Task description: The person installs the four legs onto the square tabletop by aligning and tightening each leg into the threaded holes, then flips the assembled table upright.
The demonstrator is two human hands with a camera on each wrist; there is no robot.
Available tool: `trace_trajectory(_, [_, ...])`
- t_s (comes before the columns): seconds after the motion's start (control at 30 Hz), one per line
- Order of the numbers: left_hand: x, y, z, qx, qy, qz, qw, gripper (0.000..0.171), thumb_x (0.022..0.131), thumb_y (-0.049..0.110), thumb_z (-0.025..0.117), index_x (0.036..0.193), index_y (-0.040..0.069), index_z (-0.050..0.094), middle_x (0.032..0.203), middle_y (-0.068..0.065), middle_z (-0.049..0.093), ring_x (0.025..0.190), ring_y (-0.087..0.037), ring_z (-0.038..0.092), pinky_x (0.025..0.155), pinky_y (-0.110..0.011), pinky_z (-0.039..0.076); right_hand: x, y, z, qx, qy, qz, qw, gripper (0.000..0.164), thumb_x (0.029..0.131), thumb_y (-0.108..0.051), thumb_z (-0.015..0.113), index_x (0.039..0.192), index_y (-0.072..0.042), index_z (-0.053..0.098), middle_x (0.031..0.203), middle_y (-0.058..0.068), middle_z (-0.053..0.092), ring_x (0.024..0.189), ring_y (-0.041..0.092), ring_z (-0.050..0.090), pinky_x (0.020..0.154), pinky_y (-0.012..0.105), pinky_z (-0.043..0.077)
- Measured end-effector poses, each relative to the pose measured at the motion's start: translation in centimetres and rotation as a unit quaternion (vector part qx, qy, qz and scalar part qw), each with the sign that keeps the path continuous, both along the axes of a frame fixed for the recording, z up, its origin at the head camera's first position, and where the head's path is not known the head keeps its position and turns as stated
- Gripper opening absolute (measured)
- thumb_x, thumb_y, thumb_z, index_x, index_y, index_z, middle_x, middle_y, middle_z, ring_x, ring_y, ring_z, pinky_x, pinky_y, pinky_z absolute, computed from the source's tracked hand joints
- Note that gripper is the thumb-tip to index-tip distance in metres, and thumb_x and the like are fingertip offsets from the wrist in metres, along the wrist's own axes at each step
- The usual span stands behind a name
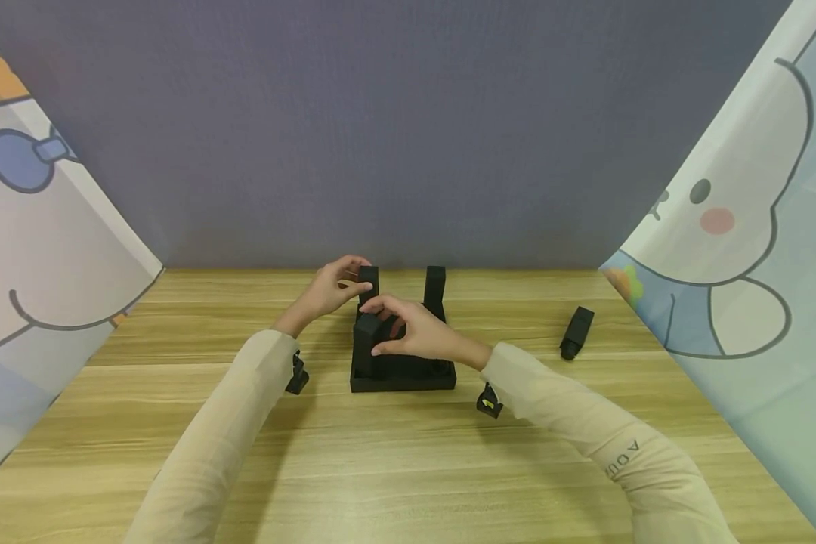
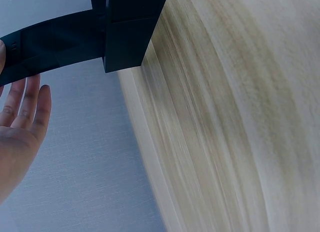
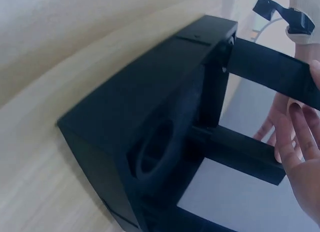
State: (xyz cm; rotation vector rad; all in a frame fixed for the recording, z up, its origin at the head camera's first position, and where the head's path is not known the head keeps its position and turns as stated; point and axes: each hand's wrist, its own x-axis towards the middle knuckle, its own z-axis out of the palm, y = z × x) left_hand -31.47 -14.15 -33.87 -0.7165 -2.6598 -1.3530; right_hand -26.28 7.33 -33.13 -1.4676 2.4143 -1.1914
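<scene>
A square black base (image 1: 403,384) stands on the table with three upright black posts at its corners. My left hand (image 1: 326,293) holds the back left post (image 1: 369,275) near its top, thumb in front and fingers behind. In the left wrist view the fingers (image 2: 30,104) show beyond that post (image 2: 55,45). The front left post (image 1: 365,351) is between the thumb and fingers of my right hand (image 1: 425,332), close to its upper end. Inside the base (image 3: 125,91), a round opening appears in the right wrist view. The back right post (image 1: 435,285) stands untouched.
Another black post (image 1: 578,331), with a narrower knob at one end, lies on the wooden table (image 1: 394,468) to the right. A grey panel (image 1: 381,136) rises behind the table's far edge. Cartoon-printed cloths (image 1: 734,227) flank both sides. Small black cameras hang at both wrists.
</scene>
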Motion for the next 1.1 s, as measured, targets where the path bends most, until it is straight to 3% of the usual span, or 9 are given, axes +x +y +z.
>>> trace_trajectory(0.33, [0.1,-0.1,0.0,-0.001,-0.010,0.003,0.9999,0.036,0.088,0.020,0.061,0.121,0.013,0.050,0.118,-0.012,0.055,0.109,-0.031,0.056,0.084,-0.045,0.050,-0.8,0.4,0.8,0.031,0.022,0.048,0.998,0.050,0.082,-0.012,0.068,0.128,-0.011,0.048,0.125,0.006,0.054,0.109,0.018,0.053,0.075,0.031,0.053])
trace_trajectory(0.6, [0.1,0.1,0.2,0.001,-0.014,0.001,0.9999,0.040,0.087,0.020,0.062,0.123,0.008,0.049,0.118,-0.017,0.055,0.109,-0.035,0.055,0.085,-0.048,0.049,-0.5,0.2,0.4,0.010,0.007,0.018,1.000,0.046,0.081,-0.012,0.069,0.123,-0.010,0.052,0.120,0.006,0.057,0.107,0.017,0.055,0.073,0.029,0.054])
trace_trajectory(0.9, [2.7,1.0,2.9,-0.004,-0.015,-0.002,0.9999,0.038,0.089,0.009,0.059,0.123,-0.002,0.048,0.118,-0.023,0.054,0.109,-0.040,0.054,0.086,-0.050,0.048,0.1,-0.2,-0.8,-0.037,0.040,-0.030,0.998,0.044,0.078,-0.020,0.073,0.117,-0.012,0.054,0.103,0.002,0.060,0.091,0.011,0.057,0.068,0.029,0.054])
trace_trajectory(1.1, [3.1,1.1,3.2,-0.005,-0.016,-0.001,0.9999,0.038,0.089,0.009,0.059,0.123,-0.002,0.048,0.118,-0.024,0.053,0.109,-0.040,0.054,0.086,-0.049,0.048,0.1,-0.2,-0.4,-0.027,0.028,-0.019,0.999,0.048,0.077,-0.020,0.074,0.120,-0.011,0.052,0.108,0.004,0.059,0.094,0.014,0.056,0.070,0.031,0.054])
